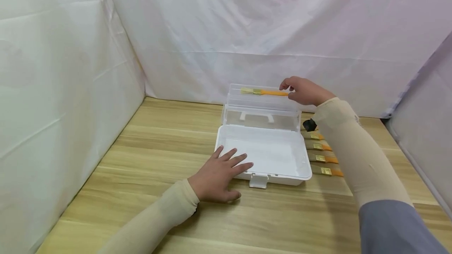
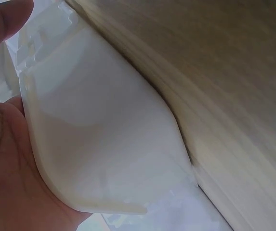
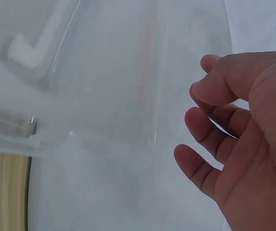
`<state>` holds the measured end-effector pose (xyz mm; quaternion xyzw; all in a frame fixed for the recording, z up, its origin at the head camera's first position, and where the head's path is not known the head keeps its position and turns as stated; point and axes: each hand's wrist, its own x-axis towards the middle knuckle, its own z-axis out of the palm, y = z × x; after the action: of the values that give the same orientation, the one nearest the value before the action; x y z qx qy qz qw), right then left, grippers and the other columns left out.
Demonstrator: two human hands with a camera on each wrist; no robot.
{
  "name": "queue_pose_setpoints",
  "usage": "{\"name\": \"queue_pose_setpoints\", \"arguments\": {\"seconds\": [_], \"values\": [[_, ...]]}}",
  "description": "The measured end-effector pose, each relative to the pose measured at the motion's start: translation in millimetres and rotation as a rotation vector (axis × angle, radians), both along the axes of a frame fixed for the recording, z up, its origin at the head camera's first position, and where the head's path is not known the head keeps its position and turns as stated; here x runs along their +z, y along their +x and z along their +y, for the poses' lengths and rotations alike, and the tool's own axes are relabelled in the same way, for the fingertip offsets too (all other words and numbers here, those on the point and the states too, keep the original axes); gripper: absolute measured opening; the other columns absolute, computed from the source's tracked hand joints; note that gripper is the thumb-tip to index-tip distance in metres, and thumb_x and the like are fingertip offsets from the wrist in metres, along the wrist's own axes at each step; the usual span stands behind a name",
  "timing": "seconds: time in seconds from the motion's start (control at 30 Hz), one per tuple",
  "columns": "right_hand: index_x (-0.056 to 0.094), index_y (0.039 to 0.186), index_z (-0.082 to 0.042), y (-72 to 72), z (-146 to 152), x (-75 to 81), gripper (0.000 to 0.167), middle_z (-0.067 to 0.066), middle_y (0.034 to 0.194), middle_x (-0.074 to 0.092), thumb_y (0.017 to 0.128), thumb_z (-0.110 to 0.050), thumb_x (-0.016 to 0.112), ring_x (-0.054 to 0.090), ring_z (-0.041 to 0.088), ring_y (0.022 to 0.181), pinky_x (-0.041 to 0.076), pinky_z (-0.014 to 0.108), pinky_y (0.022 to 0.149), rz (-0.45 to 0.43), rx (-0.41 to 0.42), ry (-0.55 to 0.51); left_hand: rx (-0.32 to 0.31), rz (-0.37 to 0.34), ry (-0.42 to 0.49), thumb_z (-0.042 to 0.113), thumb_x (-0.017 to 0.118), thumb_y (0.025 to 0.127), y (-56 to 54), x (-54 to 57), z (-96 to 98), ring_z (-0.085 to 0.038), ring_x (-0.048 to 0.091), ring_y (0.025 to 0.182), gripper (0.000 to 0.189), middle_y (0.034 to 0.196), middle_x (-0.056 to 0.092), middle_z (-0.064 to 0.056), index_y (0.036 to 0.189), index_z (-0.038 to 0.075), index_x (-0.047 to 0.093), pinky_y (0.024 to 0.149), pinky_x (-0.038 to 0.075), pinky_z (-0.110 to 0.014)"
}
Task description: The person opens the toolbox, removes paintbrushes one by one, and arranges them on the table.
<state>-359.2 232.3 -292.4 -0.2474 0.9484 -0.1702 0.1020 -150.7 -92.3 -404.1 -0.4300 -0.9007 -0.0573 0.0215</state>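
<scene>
A white plastic box (image 1: 263,148) lies open, its clear lid (image 1: 233,117) tipped back. Against the clear upper panel behind it is a paintbrush (image 1: 272,93) with pale bristles and an orange handle; whether it lies in or on the panel I cannot tell. Beside the handle's end is my right hand (image 1: 305,91), fingers loosely bent. The right wrist view shows that hand (image 3: 243,130) holding nothing, with a blurred orange streak through the plastic. My left hand (image 1: 220,173) spreads its fingers over the box's front left corner, its palm against the rim (image 2: 36,154).
Several more orange-handled paintbrushes (image 1: 326,171) lie in a row right of the box, partly behind my right forearm. A latch (image 1: 259,181) sticks out from the box front. White cloth (image 1: 268,22) hangs behind the wooden table (image 1: 148,148) and at both sides.
</scene>
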Motion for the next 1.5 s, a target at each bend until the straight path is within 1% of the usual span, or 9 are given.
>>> {"name": "queue_pose_setpoints", "arguments": {"seconds": [0.13,0.3,0.5,0.73,0.9,1.03,1.27,1.4,1.5], "values": [[0.051,0.134,0.001,-9.3,-9,-2.1,0.037,0.020,0.138,0.049,0.097,-0.001,0.050,0.044,0.038,0.126,0.039,0.055,0.102,-0.005,-0.002,0.013,-0.001,-0.003,-0.009,0.056,0.066,0.083,-0.1,-1.6,2.8,-0.031,0.028,0.146,0.081,0.157,0.037,-0.001,0.154,0.029,0.038,0.115,0.015,-0.060],[0.054,0.131,0.000,-17.4,-20,-13.0,0.035,0.020,0.137,0.050,0.097,-0.002,0.052,0.045,0.038,0.124,0.040,0.055,0.102,-0.007,-0.033,0.015,0.004,-0.010,-0.032,0.058,0.066,0.083,-1.7,-3.7,4.9,-0.030,0.025,0.147,0.082,0.158,0.035,0.000,0.154,0.031,0.036,0.116,0.013,-0.060],[0.056,0.131,0.000,-19.4,-30,-27.1,0.037,0.020,0.139,0.048,0.095,0.000,0.051,0.046,0.038,0.123,0.040,0.053,0.102,-0.006,-0.078,-0.039,0.001,-0.007,-0.030,0.058,0.066,0.083,-2.3,-3.5,5.2,-0.031,0.026,0.147,0.082,0.157,0.037,0.000,0.154,0.031,0.036,0.115,0.014,-0.061],[0.055,0.133,-0.004,-18.6,-35,-32.8,0.041,0.017,0.138,0.050,0.094,-0.001,0.045,0.046,0.036,0.122,0.039,0.053,0.103,-0.036,-0.142,-0.080,0.004,0.002,-0.042,0.059,0.066,0.083,-3.7,-4.8,4.3,-0.030,0.027,0.147,0.082,0.157,0.037,0.000,0.154,0.031,0.036,0.115,0.014,-0.061],[0.055,0.135,-0.001,-18.4,-38,-36.4,0.043,0.020,0.137,0.052,0.094,-0.001,0.042,0.047,0.036,0.123,0.036,0.054,0.106,0.001,-0.092,-0.079,-0.002,0.012,-0.017,0.058,0.066,0.082,-3.8,-6.8,3.3,-0.031,0.029,0.146,0.081,0.156,0.038,-0.001,0.154,0.031,0.037,0.114,0.016,-0.062],[0.057,0.134,0.002,-15.9,-37,-37.2,0.042,0.023,0.131,0.054,0.096,-0.003,0.040,0.048,0.037,0.121,0.038,0.054,0.102,0.027,-0.039,-0.082,-0.010,0.027,0.000,0.058,0.065,0.083,-3.8,-8.0,2.8,-0.031,0.030,0.145,0.080,0.155,0.040,-0.001,0.153,0.030,0.039,0.113,0.018,-0.062],[0.060,0.131,0.002,-14.8,-35,-37.5,0.037,0.022,0.130,0.053,0.098,-0.013,0.050,0.047,0.038,0.120,0.038,0.053,0.101,0.047,0.010,-0.037,-0.002,0.028,-0.007,0.057,0.065,0.083,-3.7,-8.1,2.2,-0.030,0.030,0.145,0.079,0.155,0.040,0.000,0.153,0.031,0.039,0.114,0.017,-0.062],[0.058,0.130,0.002,-13.7,-34,-37.7,0.038,0.022,0.130,0.054,0.095,-0.009,0.054,0.046,0.038,0.121,0.037,0.054,0.103,0.052,0.025,-0.005,0.001,0.028,-0.011,0.058,0.065,0.083,-3.9,-7.9,2.6,-0.030,0.031,0.145,0.079,0.155,0.040,0.000,0.153,0.031,0.039,0.114,0.017,-0.061],[0.059,0.129,0.000,-11.9,-34,-37.9,0.036,0.021,0.129,0.056,0.094,-0.004,0.051,0.049,0.037,0.120,0.040,0.054,0.100,0.029,0.014,-0.031,0.004,0.027,-0.016,0.058,0.065,0.083,-3.5,-6.6,2.9,-0.031,0.031,0.145,0.079,0.155,0.040,0.000,0.153,0.031,0.039,0.114,0.018,-0.061]]}}
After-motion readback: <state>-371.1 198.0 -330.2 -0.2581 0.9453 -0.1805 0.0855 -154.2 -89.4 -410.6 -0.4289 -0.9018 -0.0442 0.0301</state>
